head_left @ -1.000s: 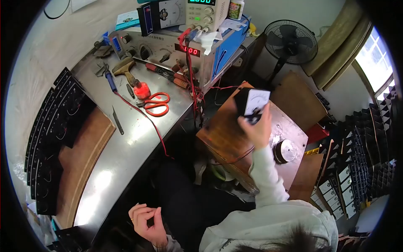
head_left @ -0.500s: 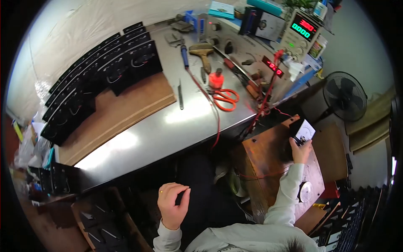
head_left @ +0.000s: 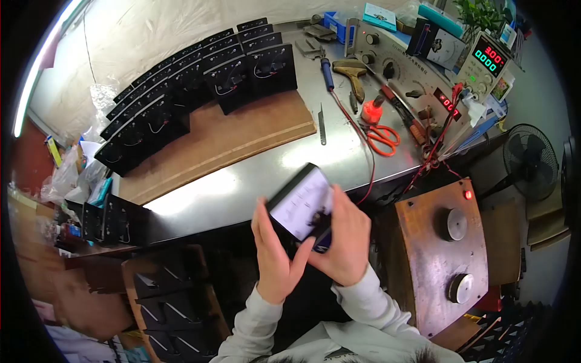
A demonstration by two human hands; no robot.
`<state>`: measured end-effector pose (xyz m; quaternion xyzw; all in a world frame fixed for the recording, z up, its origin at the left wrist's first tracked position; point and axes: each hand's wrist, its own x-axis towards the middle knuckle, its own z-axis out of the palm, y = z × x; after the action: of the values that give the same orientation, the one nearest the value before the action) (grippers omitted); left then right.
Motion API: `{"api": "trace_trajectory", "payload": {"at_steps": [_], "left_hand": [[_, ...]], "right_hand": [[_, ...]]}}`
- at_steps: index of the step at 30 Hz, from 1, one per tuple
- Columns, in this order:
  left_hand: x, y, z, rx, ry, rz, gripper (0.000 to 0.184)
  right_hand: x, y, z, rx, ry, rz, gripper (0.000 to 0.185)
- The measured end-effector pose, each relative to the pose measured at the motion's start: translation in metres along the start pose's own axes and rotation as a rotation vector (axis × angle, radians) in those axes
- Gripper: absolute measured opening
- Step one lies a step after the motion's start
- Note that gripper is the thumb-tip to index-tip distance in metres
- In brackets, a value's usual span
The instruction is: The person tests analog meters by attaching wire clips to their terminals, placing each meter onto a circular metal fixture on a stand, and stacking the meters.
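Left hand (head_left: 275, 260) and right hand (head_left: 348, 242), partly curled, now clasp the black-cased, white-faced rectangular meter (head_left: 295, 212) at frame centre, brought away from the brown, knobbed box (head_left: 433, 257) at right; handling now looks two-handed.

Bench (head_left: 345, 158): bare metal, smooth, returning the room light in glossy patches. Board (head_left: 233, 145): brown, wood-like, matt. Meter case (head_left: 290, 187): black, apparently plastic; white faceplate (head_left: 295, 209) smooth, with a sheen. Cabinet top (head_left: 428, 261): stained, worn, faintly glossy. Round discs (head_left: 452, 224): bright metal. Sleeves (head_left: 261, 317): soft matt cloth. Wall covering (head_left: 175, 36): wrinkled plastic sheeting, by its look.
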<state>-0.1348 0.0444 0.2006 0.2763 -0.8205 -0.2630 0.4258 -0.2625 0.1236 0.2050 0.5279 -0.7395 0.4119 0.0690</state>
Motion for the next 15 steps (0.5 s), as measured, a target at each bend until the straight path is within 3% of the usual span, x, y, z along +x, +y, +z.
{"api": "trace_trajectory", "payload": {"at_steps": [1,3,6,7,9,10,12,15], "left_hand": [[0.008,-0.007,0.007,-0.059,0.058,-0.051,0.099],[0.023,-0.027,-0.001,-0.178,-0.019,-0.206,0.105],[0.044,-0.044,-0.01,-0.302,-0.142,-0.156,0.109],[0.048,-0.041,-0.008,-0.492,-0.163,-0.21,0.108],[0.056,-0.037,-0.014,-0.574,-0.274,-0.306,0.111],[0.059,-0.037,-0.015,-0.576,-0.277,-0.316,0.111],[0.064,-0.039,-0.016,-0.538,-0.339,-0.28,0.112],[0.071,-0.042,-0.016,-0.52,-0.336,-0.201,0.11]], "right_hand": [[0.006,-0.005,0.011,-0.012,0.003,-0.024,0.116],[0.018,-0.005,0.012,-0.038,-0.038,-0.017,0.112],[0.01,0.02,0.009,0.326,-0.055,0.058,0.109],[0.005,0.024,0.008,0.363,-0.012,0.108,0.098],[-0.004,0.025,0.0,0.292,0.052,0.175,0.078],[-0.008,0.025,-0.003,0.29,0.045,0.182,0.078],[-0.017,0.024,-0.006,0.34,0.109,0.26,0.054],[-0.026,0.021,-0.008,0.458,0.096,0.353,0.04]]}}
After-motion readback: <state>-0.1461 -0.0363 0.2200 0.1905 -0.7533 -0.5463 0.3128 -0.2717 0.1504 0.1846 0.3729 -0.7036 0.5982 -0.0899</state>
